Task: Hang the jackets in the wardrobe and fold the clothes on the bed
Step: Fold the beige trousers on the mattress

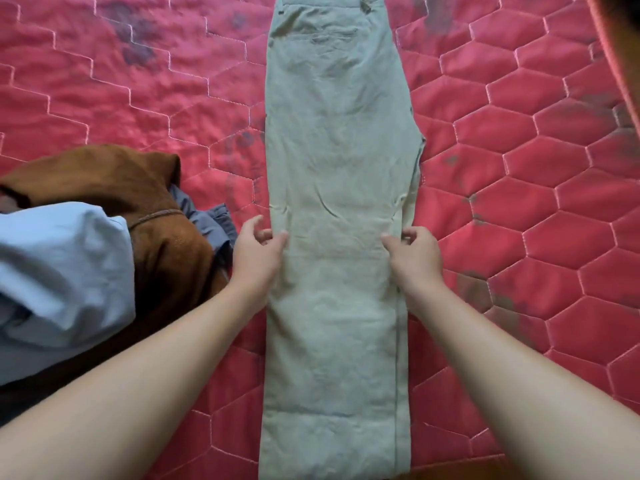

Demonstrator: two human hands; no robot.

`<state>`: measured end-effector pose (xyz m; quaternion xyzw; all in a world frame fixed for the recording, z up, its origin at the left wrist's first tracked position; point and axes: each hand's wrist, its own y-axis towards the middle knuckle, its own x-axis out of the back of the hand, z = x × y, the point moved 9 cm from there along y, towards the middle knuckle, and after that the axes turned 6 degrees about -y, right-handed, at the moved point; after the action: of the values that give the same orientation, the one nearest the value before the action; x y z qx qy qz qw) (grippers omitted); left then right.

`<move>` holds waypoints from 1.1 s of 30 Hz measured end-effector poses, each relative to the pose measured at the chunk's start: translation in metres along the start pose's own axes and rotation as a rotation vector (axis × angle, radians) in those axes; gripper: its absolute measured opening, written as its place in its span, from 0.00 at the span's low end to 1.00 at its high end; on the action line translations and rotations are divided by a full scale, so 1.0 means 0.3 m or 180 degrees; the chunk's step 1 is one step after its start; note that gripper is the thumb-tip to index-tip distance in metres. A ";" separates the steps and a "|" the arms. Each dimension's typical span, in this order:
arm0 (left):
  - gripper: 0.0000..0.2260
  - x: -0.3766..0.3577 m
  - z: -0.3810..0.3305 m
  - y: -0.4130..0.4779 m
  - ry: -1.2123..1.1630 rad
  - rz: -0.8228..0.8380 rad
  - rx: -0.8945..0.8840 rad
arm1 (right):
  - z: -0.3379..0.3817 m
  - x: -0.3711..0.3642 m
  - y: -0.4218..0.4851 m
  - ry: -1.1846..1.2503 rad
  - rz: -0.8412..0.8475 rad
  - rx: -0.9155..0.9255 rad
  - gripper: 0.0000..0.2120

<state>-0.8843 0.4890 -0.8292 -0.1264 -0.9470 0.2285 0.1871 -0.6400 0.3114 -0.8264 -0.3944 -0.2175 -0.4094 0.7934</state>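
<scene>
Trousers (337,168) of pale khaki are laid flat down the middle of the bed (519,202). They are doubled leg on leg, with the waistband toward the far edge and the hems running out of view at the near edge. The left hand (258,249) is set at the left side of the trousers and the right hand (414,252) at the right side, at about the same level. On each, the thumb is laid on the cloth and the fingers are curled narrowly at the edge. Whether cloth is actually pinched cannot be told. Toward the left edge of the bed, 3 unfolded pieces are heaped: a brown garment (138,188), a light blue garment (62,271) over it and a grey-blue garment (211,216) just beside the left hand.

A crosswise fold is judged to be the step in hand. If only the top layer is caught, the 2 legs could be pulled apart and the fold skewed. Along the right side the under layer is already seen peeping out, so the offset could be carried into the fold. If the 2 hands are raised unevenly, a slanted crease would be set. The heap could also be dragged by the left forearm, which is held close to it.
</scene>
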 end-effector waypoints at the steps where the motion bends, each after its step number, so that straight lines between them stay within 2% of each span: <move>1: 0.17 0.003 0.005 0.016 -0.0039 0.0042 0.0128 | -0.007 -0.005 0.016 0.0077 0.0164 -0.0154 0.14; 3: 0.10 0.004 0.007 0.051 -0.0155 0.0186 0.0305 | -0.013 -0.028 0.044 0.0206 0.0517 -0.0303 0.13; 5: 0.09 -0.006 -0.004 0.073 -0.0126 0.0352 0.0304 | -0.017 -0.033 0.069 0.0042 0.0689 -0.0209 0.14; 8: 0.08 -0.012 -0.019 0.072 0.0082 0.0422 0.0196 | -0.043 -0.008 0.088 -0.0233 0.0620 -0.0089 0.13; 11: 0.08 -0.018 -0.018 0.083 0.0115 0.0468 0.0382 | -0.047 0.007 0.094 -0.0220 0.0536 -0.0155 0.10; 13: 0.06 -0.041 -0.059 0.115 -0.0056 0.0553 0.0493 | 0.010 0.023 0.133 0.0079 0.0462 -0.0163 0.07; 16: 0.03 -0.108 -0.153 0.187 -0.0586 0.0727 0.0687 | 0.136 0.021 0.253 0.0856 0.0574 -0.0195 0.08; 21: 0.11 -0.153 -0.181 0.274 -0.0611 0.0692 0.0791 | 0.187 0.022 0.399 0.0743 0.0506 -0.0175 0.06; 26: 0.02 -0.146 -0.171 0.280 -0.0606 0.0690 0.0648 | 0.148 0.026 0.397 0.0860 0.0601 -0.0625 0.05; 29: 0.05 -0.158 -0.215 0.331 -0.0747 0.0676 0.0758 | 0.209 0.034 0.441 0.1301 0.0737 -0.0757 0.13; 31: 0.07 -0.168 -0.246 0.372 -0.0810 0.0716 0.0753 | 0.259 0.039 0.464 0.1473 0.0759 -0.0679 0.09; 33: 0.03 -0.177 -0.253 0.403 -0.0820 0.0709 0.0581 | 0.267 0.041 0.487 0.1547 0.0687 -0.0643 0.08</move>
<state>-0.7868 0.6054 -0.8404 -0.1827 -0.9186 0.3471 0.0486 -0.5146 0.4217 -0.8360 -0.3826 0.0642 -0.4247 0.8180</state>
